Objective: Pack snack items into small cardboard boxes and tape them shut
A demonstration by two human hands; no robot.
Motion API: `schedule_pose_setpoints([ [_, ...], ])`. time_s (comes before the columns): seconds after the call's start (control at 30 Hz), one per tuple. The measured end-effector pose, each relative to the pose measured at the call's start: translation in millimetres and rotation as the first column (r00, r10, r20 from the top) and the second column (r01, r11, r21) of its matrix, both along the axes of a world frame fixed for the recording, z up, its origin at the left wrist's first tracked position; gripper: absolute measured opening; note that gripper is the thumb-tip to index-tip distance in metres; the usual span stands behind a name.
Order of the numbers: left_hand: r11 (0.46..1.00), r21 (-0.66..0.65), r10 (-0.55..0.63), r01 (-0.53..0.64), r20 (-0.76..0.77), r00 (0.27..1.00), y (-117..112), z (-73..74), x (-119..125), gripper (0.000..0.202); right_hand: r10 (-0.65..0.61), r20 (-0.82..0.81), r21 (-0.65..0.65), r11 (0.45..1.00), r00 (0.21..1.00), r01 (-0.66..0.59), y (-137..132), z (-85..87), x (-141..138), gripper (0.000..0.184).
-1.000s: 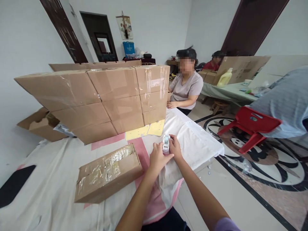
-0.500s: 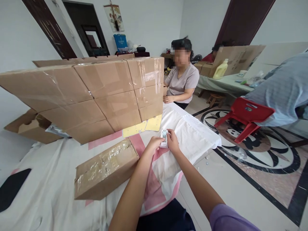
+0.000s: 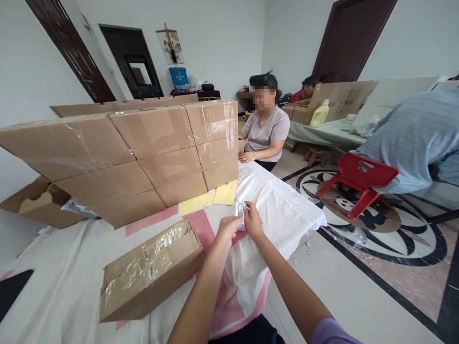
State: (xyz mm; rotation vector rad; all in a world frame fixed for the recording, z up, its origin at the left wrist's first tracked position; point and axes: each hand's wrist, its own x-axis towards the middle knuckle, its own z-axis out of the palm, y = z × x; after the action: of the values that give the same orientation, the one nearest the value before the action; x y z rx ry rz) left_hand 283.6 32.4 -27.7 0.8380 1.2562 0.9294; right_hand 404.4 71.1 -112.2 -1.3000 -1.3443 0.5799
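A small white box-shaped object with a grey-green patch on its upper face (image 3: 240,209) is held over the table's near right part; its exact kind is too small to make out. My left hand (image 3: 228,229) grips its left side, fingers curled and thumb on top. On the opposite side, the closed fingers of my right hand (image 3: 253,220) pinch its edge. Just beyond it, yellow sheets (image 3: 204,198) lie on the cloth at the foot of stacked cartons. Left of my forearms rests a taped cardboard box (image 3: 152,267).
A wall of taped cartons (image 3: 168,162) stands across the table (image 3: 287,205), which has a white and pink cloth. A person (image 3: 267,129) sits at the far end. Another person on the right is by a red chair (image 3: 366,177). A black flat object (image 3: 12,291) lies at left.
The camera view has tilted up slightly and shifted, so the scene sits lower in the picture. Both hands still hold the small white object, with little movement of the fingers.
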Motion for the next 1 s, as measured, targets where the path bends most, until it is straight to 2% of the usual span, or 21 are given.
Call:
schedule_pose_setpoints([
  [0.13, 0.999, -0.032, -0.009, 0.009, 0.011, 1.000, -13, -13.3, -6, 0.031, 0.005, -0.008, 0.003, 1.000, 1.000, -0.005, 1, -1.0, 0, 0.031],
  [0.33, 1.000, -0.011, 0.027, -0.027, -0.009, 1.000, -19, -29.6, -10, 0.030, 0.015, -0.031, -0.012, 1.000, 0.999, -0.015, 2, -3.5, -1, 0.031],
  [0.67, 0.978, 0.192, 0.092, -0.082, -0.048, 0.995, -17, -57.2, -3, 0.017, 0.007, -0.019, -0.023, 1.000, 1.000, -0.007, 2, -1.8, -1, 0.031],
  [0.83, 0.962, 0.267, 0.113, -0.063, -0.175, 0.978, -14, -56.5, -3, 0.013, 0.002, -0.024, -0.002, 1.000, 1.000, -0.002, 0, 0.7, -1, 0.031],
  [1.0, 0.913, 0.398, 0.232, -0.084, -0.339, 0.912, -35, -50.2, 1, 0.024, -0.012, -0.060, -0.004, 1.000, 0.998, 0.012, -5, 10.0, -2, 0.029],
])
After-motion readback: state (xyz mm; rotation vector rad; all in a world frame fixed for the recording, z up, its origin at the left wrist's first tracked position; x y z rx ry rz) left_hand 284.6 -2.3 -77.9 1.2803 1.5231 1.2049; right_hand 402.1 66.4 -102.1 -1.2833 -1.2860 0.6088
